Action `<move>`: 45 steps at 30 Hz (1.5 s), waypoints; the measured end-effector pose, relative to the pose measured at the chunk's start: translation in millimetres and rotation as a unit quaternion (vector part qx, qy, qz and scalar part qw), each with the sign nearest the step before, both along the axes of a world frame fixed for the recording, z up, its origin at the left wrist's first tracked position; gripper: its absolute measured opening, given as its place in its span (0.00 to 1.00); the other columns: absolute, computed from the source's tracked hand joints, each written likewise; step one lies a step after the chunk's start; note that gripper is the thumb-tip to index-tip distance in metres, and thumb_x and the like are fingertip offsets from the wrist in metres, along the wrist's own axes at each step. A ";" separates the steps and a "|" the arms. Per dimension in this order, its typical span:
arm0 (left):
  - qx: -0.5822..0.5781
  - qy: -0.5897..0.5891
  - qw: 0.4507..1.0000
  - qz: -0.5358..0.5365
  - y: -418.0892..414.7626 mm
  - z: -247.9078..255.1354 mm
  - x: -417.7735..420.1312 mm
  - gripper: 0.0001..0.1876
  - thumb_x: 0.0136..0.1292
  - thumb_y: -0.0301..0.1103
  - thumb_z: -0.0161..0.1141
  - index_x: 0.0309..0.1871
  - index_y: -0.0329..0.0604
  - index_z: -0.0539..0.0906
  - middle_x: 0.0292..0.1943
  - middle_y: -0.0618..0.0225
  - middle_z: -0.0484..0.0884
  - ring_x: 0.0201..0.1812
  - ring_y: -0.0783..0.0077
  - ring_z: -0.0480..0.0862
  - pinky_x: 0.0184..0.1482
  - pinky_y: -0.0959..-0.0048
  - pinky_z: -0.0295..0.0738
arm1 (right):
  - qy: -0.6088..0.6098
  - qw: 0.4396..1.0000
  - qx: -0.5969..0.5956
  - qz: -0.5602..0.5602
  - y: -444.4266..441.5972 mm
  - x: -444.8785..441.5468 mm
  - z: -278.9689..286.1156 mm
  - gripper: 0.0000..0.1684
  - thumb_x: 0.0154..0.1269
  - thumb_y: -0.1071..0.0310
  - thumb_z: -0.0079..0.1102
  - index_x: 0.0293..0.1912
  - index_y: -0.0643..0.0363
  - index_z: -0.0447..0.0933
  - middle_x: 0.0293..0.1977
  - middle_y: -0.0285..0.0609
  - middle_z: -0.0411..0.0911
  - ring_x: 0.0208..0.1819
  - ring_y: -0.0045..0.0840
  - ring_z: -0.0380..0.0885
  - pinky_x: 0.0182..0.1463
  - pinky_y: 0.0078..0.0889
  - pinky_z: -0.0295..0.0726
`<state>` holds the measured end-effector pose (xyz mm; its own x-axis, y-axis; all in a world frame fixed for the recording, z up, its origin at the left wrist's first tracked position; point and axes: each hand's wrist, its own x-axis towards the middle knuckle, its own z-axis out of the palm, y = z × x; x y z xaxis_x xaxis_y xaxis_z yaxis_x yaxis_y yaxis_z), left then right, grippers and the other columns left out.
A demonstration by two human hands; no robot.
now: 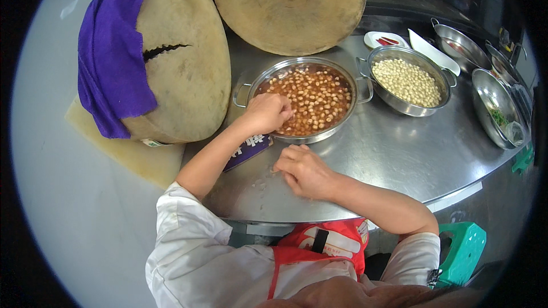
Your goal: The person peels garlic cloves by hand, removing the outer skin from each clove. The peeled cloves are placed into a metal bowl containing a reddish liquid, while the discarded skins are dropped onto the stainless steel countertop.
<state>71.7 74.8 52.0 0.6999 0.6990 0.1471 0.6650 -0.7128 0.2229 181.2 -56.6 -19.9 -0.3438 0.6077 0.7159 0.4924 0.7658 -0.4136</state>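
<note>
My left hand (269,113) is over the left rim of a two-handled steel pot (302,137), its fingers curled down at the liquid. Whether they hold anything is hidden. Many small pale brown, round nuts or seeds (319,98) lie in the reddish-brown liquid. Just in front of the pot, my right hand (305,173) rests low over the steel table (342,158), thumb and fingers pinched around a small pale piece, too small to name. A second steel pot (417,111) to the right holds peeled, cream-coloured nuts or seeds (406,82).
Two thick round wooden chopping blocks (192,64) (291,4) stand left and behind; a purple cloth (113,55) drapes the left one. A white plate (385,36) with red pieces, a white dish (434,53) and steel bowls (483,107) stand right. A green stool (464,252) is below.
</note>
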 end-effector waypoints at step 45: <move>-0.551 -0.496 0.666 -0.078 -84.2 -84.8 -66.4 0.06 0.70 0.33 0.45 0.46 0.44 0.68 0.28 0.75 0.67 0.22 0.89 0.60 0.21 0.88 0.53 | 0.348 0.799 -0.480 0.102 7.6 -0.2 -3.6 0.04 0.60 0.74 0.55 0.35 0.66 0.73 0.27 0.36 0.76 0.27 0.14 0.74 0.32 0.15 0.73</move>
<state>5.3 -9.4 -32.9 0.7175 0.6949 0.0493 -0.2635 0.2053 0.9426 181.0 -49.0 -23.5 -0.2271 0.9737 0.0155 -0.2079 -0.0329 -0.9776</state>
